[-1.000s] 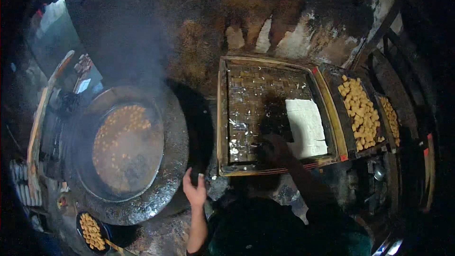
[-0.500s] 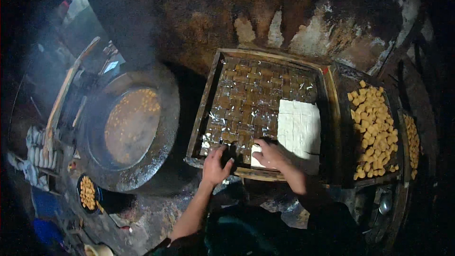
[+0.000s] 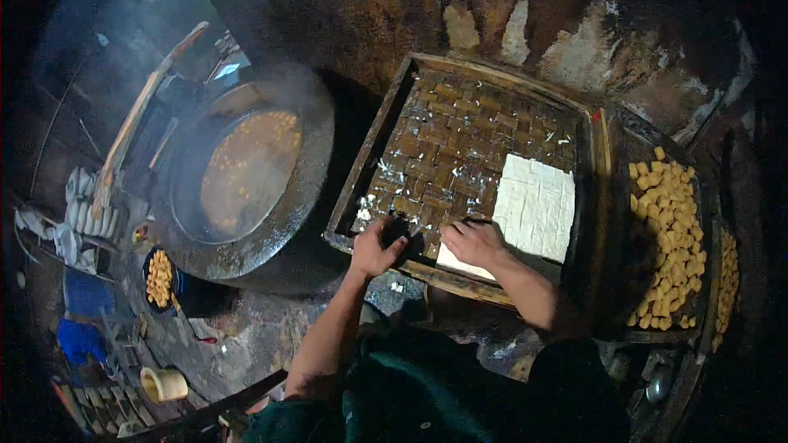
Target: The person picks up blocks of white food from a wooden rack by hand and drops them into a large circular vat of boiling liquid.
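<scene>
A white slab of tofu (image 3: 535,203), scored into blocks, lies in the right part of a wooden tray (image 3: 447,277) with a woven base (image 3: 439,135). At the tray's near left edge, my left hand (image 3: 376,249) is open, its thumb apart from the curled fingers; nothing shows in it. My right hand (image 3: 476,244) is closed, fingertips drawn together just above a strip of tofu (image 3: 461,262) along the near rim. Whatever may be in those fingers is hidden. Small white scraps (image 3: 364,212) dot the woven base near my left hand.
Left of the tray stands a steaming wide pan (image 3: 250,172) with golden pieces floating in brown liquid. A bowl of fried pieces (image 3: 158,277) with a handled tool (image 3: 187,320) sits below it. More golden pieces (image 3: 669,238) fill a tray at the right. A stick (image 3: 139,111) leans beyond the pan.
The whole view has shifted, with the tray and pan now higher and further right. My right hand's fingers have drawn together above the tofu strip. My left hand stays by the near edge.
</scene>
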{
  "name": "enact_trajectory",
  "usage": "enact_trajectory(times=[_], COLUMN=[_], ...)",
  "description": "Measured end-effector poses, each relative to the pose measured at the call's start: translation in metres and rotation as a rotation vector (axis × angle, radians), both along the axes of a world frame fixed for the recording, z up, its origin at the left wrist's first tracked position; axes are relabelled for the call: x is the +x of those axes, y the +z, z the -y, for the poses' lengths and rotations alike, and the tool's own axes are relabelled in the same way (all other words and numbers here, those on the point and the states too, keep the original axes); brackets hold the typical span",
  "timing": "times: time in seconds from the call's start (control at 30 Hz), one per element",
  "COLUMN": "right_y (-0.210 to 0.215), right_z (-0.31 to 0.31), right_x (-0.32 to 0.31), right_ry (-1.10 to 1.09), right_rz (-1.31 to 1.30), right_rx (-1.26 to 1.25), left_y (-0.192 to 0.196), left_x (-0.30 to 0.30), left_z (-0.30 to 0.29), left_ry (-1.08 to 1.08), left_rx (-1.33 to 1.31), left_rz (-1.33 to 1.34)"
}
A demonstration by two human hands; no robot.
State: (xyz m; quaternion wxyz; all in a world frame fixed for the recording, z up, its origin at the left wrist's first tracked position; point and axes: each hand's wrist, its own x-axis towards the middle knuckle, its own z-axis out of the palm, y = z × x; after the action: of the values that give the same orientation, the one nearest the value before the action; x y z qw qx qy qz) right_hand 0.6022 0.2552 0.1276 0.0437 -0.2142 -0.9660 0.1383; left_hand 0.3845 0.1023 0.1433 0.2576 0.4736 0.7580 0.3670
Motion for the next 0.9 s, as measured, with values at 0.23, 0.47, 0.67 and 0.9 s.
enact_trajectory(times=[0.23,0.47,0.67,0.9], right_y=[0.021,0.036,0.044,0.001], right_z=[0.01,0.038,0.037,0.023], right_x=[0.012,0.02,0.007,0.012], right_ry=[-0.274,-0.267,-0.163,-0.195], right_rz=[-0.118,-0.124,0.115,0.201], right_rx=[-0.485,-0.651,-0.373,-0.463], left_y=[0.003,0.005,0.003,0.006], left_x=[0.004,0.006,0.005,0.012], left_z=[-0.001,0.001,0.001,-0.013], left_ry=[0.026,0.07,0.071,0.041], left_rx=[0.002,-0.001,-0.041,-0.123], left_rz=[-0.033,-0.101,-0.139,-0.148])
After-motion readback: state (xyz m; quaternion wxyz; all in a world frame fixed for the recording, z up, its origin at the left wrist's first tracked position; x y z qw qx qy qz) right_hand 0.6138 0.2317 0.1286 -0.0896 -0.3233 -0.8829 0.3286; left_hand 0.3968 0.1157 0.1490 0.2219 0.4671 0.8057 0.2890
